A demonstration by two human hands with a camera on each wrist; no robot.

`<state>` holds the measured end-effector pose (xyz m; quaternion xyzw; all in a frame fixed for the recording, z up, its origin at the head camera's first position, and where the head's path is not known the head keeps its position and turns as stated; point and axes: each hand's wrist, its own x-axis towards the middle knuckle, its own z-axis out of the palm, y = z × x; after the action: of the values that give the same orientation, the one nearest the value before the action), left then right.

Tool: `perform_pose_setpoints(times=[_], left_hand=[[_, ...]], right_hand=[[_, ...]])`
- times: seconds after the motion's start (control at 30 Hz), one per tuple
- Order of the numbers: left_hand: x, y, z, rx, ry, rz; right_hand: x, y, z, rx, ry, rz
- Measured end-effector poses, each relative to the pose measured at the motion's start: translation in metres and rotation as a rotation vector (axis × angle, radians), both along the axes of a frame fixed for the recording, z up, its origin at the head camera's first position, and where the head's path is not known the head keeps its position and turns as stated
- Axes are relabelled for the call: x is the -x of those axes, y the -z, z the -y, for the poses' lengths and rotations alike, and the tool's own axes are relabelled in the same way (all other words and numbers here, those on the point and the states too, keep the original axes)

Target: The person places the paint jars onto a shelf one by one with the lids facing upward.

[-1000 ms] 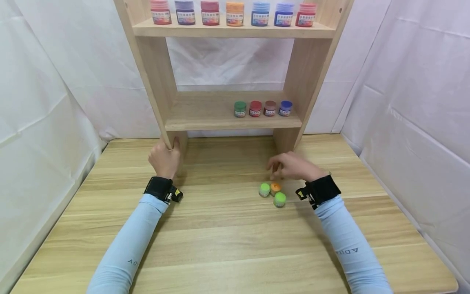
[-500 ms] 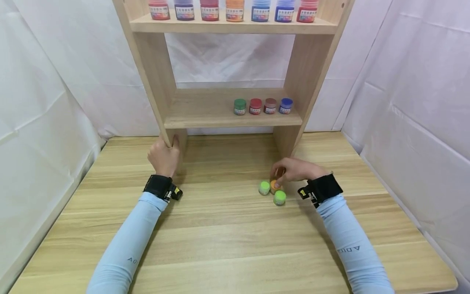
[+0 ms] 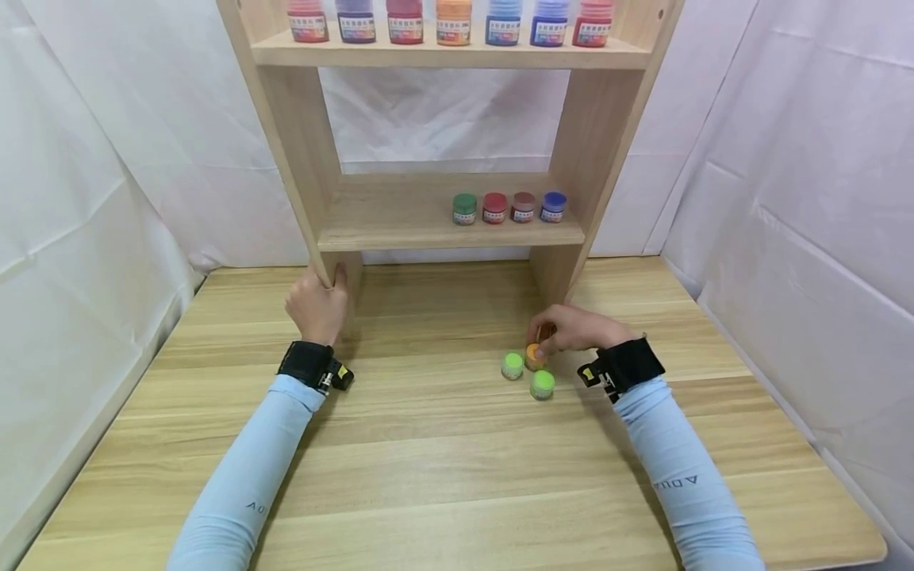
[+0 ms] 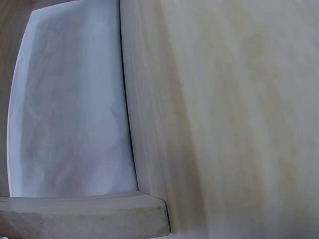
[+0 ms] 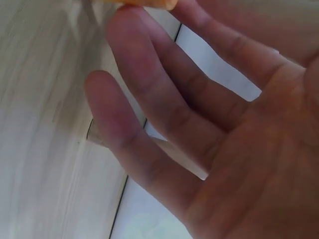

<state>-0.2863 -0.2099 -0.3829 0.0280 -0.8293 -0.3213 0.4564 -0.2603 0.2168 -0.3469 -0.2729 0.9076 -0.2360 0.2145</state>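
My left hand grips the lower front edge of the wooden shelf's left side panel. In the left wrist view only the wood of the shelf and table shows, with no fingers. On the table in front of the shelf, my right hand pinches a small orange-lidded paint jar between thumb and fingers. The right wrist view catches a sliver of the orange jar at its top edge, above the fingers. Two paint jars with light green lids stand beside it, one to the left, one nearer.
The lower shelf board bears several small jars at its right: green, red, brown and blue. Larger paint jars line the upper board. White cloth hangs around the table.
My right hand has come down onto the orange-lidded paint jar and now pinches it. The left hand keeps its grip on the shelf's side panel.
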Motion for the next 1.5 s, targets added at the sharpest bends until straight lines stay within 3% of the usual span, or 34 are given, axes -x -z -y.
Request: perform_pose_setpoints(times=[0.5, 0.83, 1.2, 1.5], left_hand=[[-0.0009, -0.0001, 0.0005, 0.002, -0.004, -0.007], [-0.0002, 0.0003, -0.0001, -0.003, -0.005, 0.002], [-0.0001, 0.0012, -0.0001, -0.001, -0.01, 0.003], [0.0003, 0.0005, -0.0011, 0.0, -0.009, -0.006]], right_hand=[[0.0072, 0.0049, -0.0061, 0.037, 0.002, -0.142], [0.0089, 0.0067, -0.0041, 0.038, 0.014, -0.16], [0.0041, 0.0069, 0.0018, -0.078, 0.095, -0.162], [0.004, 0.0078, 0.0014, -0.055, 0.09, -0.177]])
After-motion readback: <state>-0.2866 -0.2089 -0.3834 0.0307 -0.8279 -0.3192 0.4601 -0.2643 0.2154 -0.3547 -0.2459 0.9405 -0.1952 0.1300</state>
